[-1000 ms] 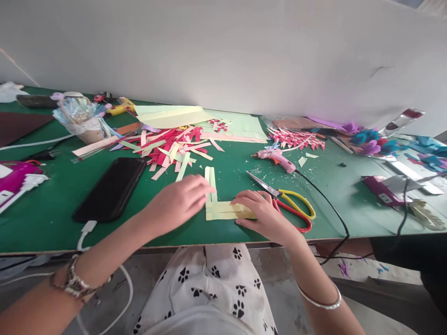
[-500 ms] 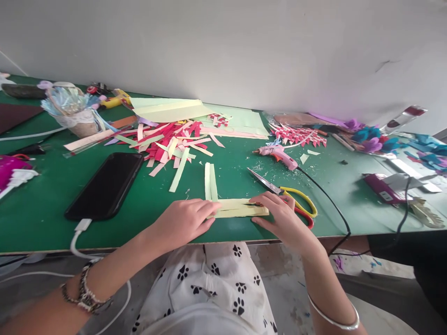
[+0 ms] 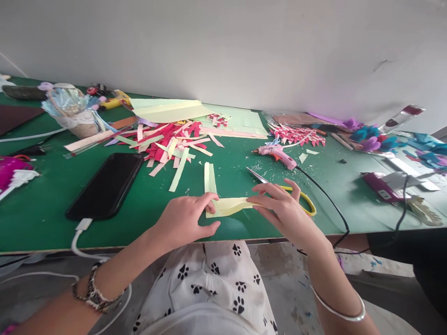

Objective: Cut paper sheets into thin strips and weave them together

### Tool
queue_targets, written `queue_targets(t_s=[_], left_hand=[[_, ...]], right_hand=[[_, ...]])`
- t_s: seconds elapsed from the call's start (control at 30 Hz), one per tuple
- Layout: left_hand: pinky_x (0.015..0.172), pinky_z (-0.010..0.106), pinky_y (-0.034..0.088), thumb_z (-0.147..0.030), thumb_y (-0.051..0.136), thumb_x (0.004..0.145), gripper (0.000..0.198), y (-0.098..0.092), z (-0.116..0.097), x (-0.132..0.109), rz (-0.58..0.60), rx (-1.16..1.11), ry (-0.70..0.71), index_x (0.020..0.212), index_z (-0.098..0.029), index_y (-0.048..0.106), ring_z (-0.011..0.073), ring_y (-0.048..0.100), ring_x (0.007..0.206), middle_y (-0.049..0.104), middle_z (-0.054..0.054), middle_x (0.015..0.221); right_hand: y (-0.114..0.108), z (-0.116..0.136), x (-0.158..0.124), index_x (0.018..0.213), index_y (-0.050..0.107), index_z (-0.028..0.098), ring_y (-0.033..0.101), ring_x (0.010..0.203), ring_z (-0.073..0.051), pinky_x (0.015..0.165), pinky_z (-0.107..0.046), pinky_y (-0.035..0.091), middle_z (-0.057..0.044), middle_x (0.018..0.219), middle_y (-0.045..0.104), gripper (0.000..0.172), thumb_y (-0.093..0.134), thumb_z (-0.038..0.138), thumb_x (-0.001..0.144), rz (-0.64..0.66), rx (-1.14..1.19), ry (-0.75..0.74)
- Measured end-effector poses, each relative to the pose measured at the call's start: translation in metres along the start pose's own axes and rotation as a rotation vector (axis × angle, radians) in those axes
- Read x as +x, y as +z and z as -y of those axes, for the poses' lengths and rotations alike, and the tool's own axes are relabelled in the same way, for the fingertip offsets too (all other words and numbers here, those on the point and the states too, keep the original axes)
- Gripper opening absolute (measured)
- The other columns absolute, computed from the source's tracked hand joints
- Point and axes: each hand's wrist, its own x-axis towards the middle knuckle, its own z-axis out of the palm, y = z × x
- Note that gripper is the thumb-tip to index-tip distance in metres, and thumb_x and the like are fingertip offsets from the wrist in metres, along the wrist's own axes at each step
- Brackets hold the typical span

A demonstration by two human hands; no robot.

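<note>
A pale yellow paper strip [image 3: 232,206] lies crosswise near the front edge of the green table. My left hand [image 3: 183,218] rests at its left end, thumb and fingers apart. My right hand [image 3: 282,207] pinches the strip's right end, which is lifted and slightly twisted. Pale green folded strips [image 3: 210,179] stretch away from the yellow strip's left end, by my left fingertips. Behind my right hand lie scissors [image 3: 307,202] with yellow and red handles, partly covered by it.
A black phone [image 3: 106,186] with a white cable lies at left. A pile of red, pink and green strips [image 3: 171,144] sits mid-table. A pink glue gun [image 3: 277,155] lies right of centre, its black cord running to the front edge.
My right hand has raised and turned the strip's right end. My left thumb and fingers have spread apart. The strip's long opening no longer shows.
</note>
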Motion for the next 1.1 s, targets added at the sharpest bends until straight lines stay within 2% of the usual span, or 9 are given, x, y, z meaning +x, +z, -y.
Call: queue_targets(t_s=[0.2,0.33,0.47,0.6,0.73,0.9,1.1], left_hand=[[0.05,0.021,0.038,-0.042,0.054,0.072,0.028,-0.002,-0.006,0.004,0.025,-0.024,-0.115,0.093,-0.024,0.054,0.0134,0.065,0.066,0.071,-0.006,0.08],[0.05,0.02,0.039,-0.039,0.052,0.074,0.027,-0.002,-0.005,0.007,0.012,-0.041,-0.124,0.096,-0.025,0.057,0.0124,0.065,0.064,0.071,-0.007,0.076],[0.05,0.02,0.041,-0.036,0.053,0.073,0.027,-0.002,-0.005,0.009,-0.015,-0.027,-0.102,0.097,-0.025,0.06,0.0118,0.065,0.064,0.071,-0.008,0.074],[0.047,0.021,0.039,-0.04,0.058,0.071,0.03,-0.001,-0.008,0.008,-0.071,0.069,-0.064,0.095,-0.023,0.063,0.0133,0.064,0.061,0.071,-0.007,0.07],[0.042,0.022,0.033,-0.046,0.058,0.071,0.029,0.005,-0.015,0.008,-0.155,0.179,-0.038,0.082,-0.02,0.065,0.0137,0.061,0.052,0.068,-0.004,0.061],[0.038,0.024,0.026,-0.047,0.05,0.078,0.035,0.014,-0.024,0.013,-0.249,0.378,-0.003,0.065,-0.017,0.063,0.0147,0.054,0.043,0.056,-0.001,0.043],[0.039,0.024,0.028,-0.051,0.046,0.081,0.043,0.016,-0.031,0.014,-0.284,0.47,0.026,0.056,-0.017,0.055,0.0127,0.048,0.038,0.052,-0.001,0.039]], right_hand=[[-0.01,0.014,0.023,0.094,0.065,0.025,0.057,0.08,-0.012,0.098,-0.043,0.017,-0.002,0.094,0.061,0.024,0.043,0.016,0.091,-0.049,-0.058,-0.18],[-0.017,0.011,0.028,0.08,0.066,0.023,0.054,0.069,-0.01,0.095,-0.038,0.022,0.0,0.079,0.061,0.032,0.039,0.01,0.09,0.037,-0.057,-0.246],[-0.021,-0.002,0.027,0.069,0.063,0.02,0.052,0.066,-0.011,0.092,-0.037,0.027,-0.001,0.079,0.062,0.032,0.04,0.012,0.089,0.09,-0.051,-0.276],[-0.019,-0.013,0.031,0.072,0.06,0.019,0.055,0.07,-0.013,0.085,-0.035,0.034,-0.001,0.082,0.062,0.022,0.044,0.013,0.087,0.162,0.016,-0.309],[-0.018,-0.016,0.036,0.079,0.058,0.018,0.055,0.071,-0.014,0.078,-0.033,0.038,-0.003,0.085,0.062,0.008,0.053,0.013,0.082,0.174,0.098,-0.311],[-0.021,-0.009,0.039,0.078,0.056,0.018,0.054,0.07,-0.014,0.074,-0.031,0.039,-0.003,0.083,0.062,0.009,0.051,0.011,0.081,0.182,0.125,-0.338],[-0.023,-0.006,0.038,0.077,0.055,0.018,0.051,0.066,-0.013,0.07,-0.029,0.039,-0.002,0.079,0.06,0.013,0.047,0.013,0.084,0.165,0.129,-0.335]])
